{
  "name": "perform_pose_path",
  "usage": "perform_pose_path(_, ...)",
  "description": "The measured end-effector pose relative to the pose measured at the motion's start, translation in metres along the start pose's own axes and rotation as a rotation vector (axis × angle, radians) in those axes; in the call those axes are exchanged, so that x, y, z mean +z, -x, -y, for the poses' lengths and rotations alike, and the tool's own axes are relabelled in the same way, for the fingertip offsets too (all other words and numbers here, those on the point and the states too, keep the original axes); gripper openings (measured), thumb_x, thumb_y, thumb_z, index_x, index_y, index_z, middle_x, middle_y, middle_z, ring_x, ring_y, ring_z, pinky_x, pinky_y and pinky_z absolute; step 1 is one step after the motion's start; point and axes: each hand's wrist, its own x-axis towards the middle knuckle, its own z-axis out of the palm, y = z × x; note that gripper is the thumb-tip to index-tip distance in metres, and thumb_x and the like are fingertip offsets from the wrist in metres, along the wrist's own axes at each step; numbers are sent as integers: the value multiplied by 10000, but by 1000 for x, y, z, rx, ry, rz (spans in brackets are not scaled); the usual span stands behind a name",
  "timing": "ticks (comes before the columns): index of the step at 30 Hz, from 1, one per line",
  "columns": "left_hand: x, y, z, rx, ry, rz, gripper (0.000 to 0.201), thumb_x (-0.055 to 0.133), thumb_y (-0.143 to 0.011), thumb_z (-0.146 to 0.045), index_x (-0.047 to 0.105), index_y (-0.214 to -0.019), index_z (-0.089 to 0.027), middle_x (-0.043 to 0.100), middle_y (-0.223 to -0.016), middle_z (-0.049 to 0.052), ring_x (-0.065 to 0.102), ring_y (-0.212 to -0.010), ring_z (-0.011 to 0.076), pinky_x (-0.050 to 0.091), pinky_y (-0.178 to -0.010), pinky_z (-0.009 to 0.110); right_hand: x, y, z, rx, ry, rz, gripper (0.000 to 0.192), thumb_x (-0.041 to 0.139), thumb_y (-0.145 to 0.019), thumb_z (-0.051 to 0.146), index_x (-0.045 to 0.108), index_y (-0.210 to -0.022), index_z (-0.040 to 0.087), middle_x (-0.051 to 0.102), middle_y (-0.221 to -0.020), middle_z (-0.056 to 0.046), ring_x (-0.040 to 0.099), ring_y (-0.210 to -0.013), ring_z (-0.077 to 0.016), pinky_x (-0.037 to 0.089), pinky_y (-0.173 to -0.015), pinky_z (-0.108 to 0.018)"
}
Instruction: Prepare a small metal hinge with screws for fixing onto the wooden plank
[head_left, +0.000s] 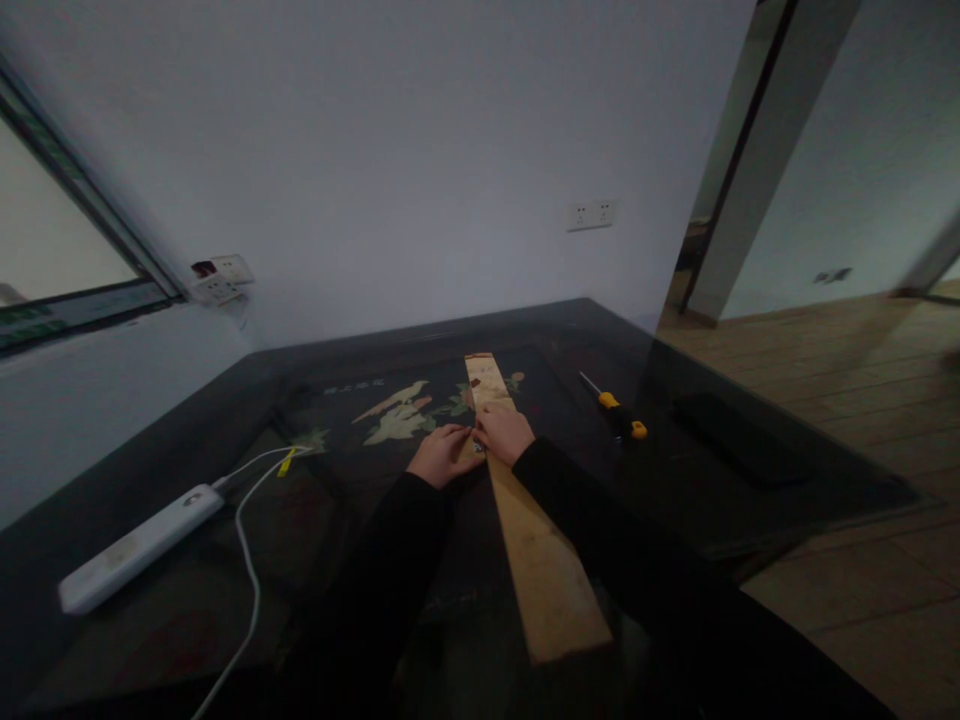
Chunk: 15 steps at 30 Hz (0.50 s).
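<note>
Wooden plank (pixel 536 540): long, pale, lies flat on the dark table (pixel 750 440), running from the near edge toward the far edge, slightly aslant. Both hands meet on it past its middle.

Left hand (pixel 444 455): rests beside the plank's left edge, fingers curled toward a small metallic item (pixel 478 446) at the plank's edge; too small to identify. Whether it pinches that item, I cannot tell.

Right hand (pixel 505 433): palm down on the plank, pressing it to the table; fingers bent, nothing visibly enclosed.

Handling note: the work appears to be fine positioning at the plank's edge. It would go best with the right hand holding the plank steady and the left making the small adjustment, both wrists low.

Screwdriver (pixel 615 408): yellow and black handle, lies untouched toward the right edge of the table.

Power strip (pixel 142 545): white, with cable, near the left edge.

Writing: faint pale characters on the table's inlaid picture (pixel 397 410), unreadable. No brand legible.
</note>
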Motion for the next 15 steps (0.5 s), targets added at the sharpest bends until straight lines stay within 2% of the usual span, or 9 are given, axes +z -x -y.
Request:
perform_pose_path(10, 4, 3, 4, 20, -118, -40, 558, 696, -705, -503, 625, -1154, -180, 620, -1178, 125, 570, -1108, 287, 461, -952, 427, -4, 0, 3, 17, 22, 26, 297, 438, -913, 403, 646, -932, 193, 627, -1056, -89, 561, -1046, -208, 435, -841, -286)
perform_pose_path(15, 5, 2, 5, 13, -118, -18, 551, 661, -731, -531, 619, -1140, -164, 617, -1181, 136, 571, -1107, 288, 460, -952, 427, -1, -9, 2, -1, 41, 76, 369, 429, -905, 453, 631, -991, 157, 621, -1097, -134, 565, -1061, -249, 432, -862, -333)
